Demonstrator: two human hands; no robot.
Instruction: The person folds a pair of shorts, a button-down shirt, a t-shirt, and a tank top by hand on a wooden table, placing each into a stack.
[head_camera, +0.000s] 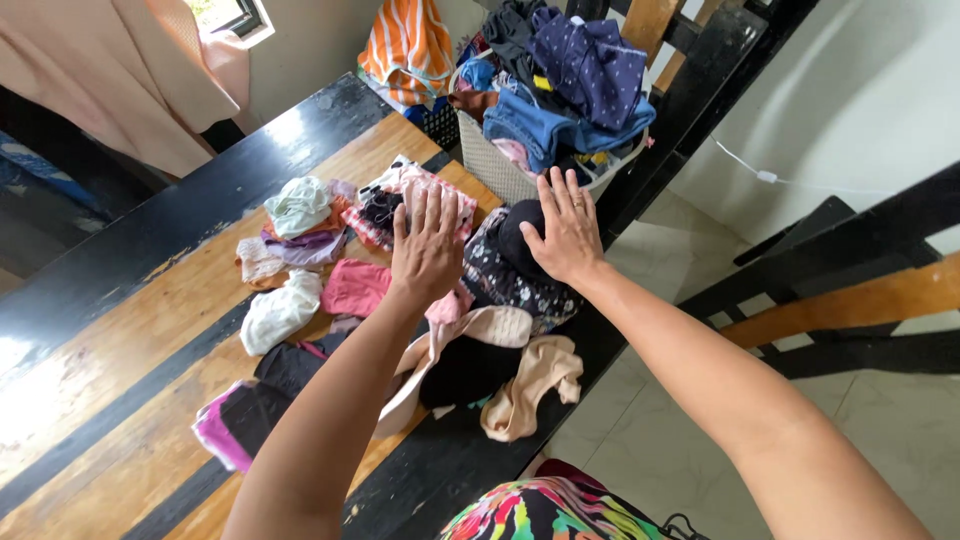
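Note:
My left hand (428, 247) reaches forward with fingers spread, hovering over a red-and-white checked cloth (420, 185) and a folded dark floral garment (500, 275). My right hand (566, 228) lies flat, fingers apart, on a black piece (515, 240) atop that floral garment. Neither hand grips anything. Just past my right hand stands a white woven laundry basket (490, 160) heaped with clothes, a navy dotted top (592, 65) and blue denim (530, 125) among them.
Small folded clothes cover the wooden table (110, 370): a white piece (280, 312), a pink piece (357, 287), a mint one (298, 205), beige undergarments (530, 385). An orange striped cloth (408, 45) hangs behind. Dark wooden chairs (850, 290) stand on the right over tiled floor.

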